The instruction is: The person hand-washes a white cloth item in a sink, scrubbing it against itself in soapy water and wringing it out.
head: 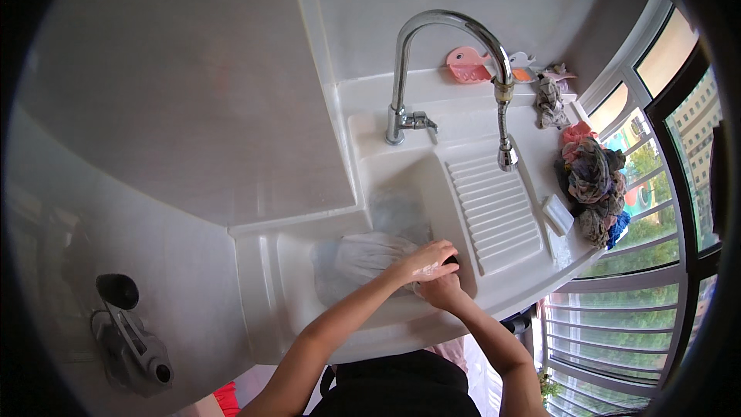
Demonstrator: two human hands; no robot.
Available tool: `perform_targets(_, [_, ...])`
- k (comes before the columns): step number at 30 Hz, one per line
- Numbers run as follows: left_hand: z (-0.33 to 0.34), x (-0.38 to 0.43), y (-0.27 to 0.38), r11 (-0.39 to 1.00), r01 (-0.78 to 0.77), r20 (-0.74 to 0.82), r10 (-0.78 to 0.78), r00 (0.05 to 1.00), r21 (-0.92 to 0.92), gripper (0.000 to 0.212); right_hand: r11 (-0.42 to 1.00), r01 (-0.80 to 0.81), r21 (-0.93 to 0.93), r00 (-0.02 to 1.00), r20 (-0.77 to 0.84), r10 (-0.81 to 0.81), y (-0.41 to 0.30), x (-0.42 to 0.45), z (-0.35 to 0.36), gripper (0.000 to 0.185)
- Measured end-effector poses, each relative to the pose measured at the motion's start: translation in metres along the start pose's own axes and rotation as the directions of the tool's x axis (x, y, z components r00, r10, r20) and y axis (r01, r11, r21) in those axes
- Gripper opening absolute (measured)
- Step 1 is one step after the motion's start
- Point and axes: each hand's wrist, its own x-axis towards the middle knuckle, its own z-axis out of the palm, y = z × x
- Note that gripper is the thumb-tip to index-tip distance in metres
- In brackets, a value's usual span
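My left hand (433,259) and my right hand (441,291) meet over the right side of a white sink basin (295,284). Both have curled fingers around a small black item (450,261), mostly hidden between them; it looks like dark cloth, but I cannot tell for sure. White suds cling to the back of my left hand. Beside my left wrist, a white cloth (370,252) lies partly under cloudy water (396,208) in the basin.
A chrome gooseneck faucet (399,69) arches over the ribbed washboard (495,208). A white soap bar (558,214) rests right of it, near a pile of crumpled clothes (596,179). Behind stand a pink whale-shaped soap dish (468,66) and a grey cloth (550,103). Barred windows (619,301) border the right.
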Motion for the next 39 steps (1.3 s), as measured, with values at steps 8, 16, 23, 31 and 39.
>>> perform_targets(8, [0.011, -0.092, -0.155, 0.781, 0.605, -0.570, -0.572, 0.590, -0.158, 0.034, 0.984, -0.007, -0.176, 0.997, 0.077, 0.021, -0.016, 0.072, -0.027, 0.022])
perform_targets(16, [0.059, -0.091, -0.193, -0.098, -0.027, 0.082, -0.927, 0.367, -0.995, 0.064, 0.972, 0.051, 0.227, 0.997, -0.064, -0.038, -0.017, 0.153, 0.068, 0.029])
perform_targets(23, [0.072, -0.110, -0.232, 0.078, 0.287, 0.032, -0.934, 0.357, -0.955, 0.059, 0.958, -0.241, 0.155, 0.963, 0.163, 0.216, 0.012, 0.139, 0.086, 0.045])
perform_targets(31, [0.090, -0.089, -0.236, 0.320, 0.222, -0.227, -0.905, 0.361, -0.921, 0.060, 0.902, 0.420, -0.100, 0.903, 0.146, -0.404, -0.009, 0.148, 0.104, 0.034])
perform_targets(39, [0.051, -0.066, -0.168, -0.354, -0.188, 0.166, -0.763, 0.625, -0.916, 0.055, 0.667, 0.028, 0.745, 0.973, -0.175, 0.153, -0.107, 0.115, 0.029, 0.030])
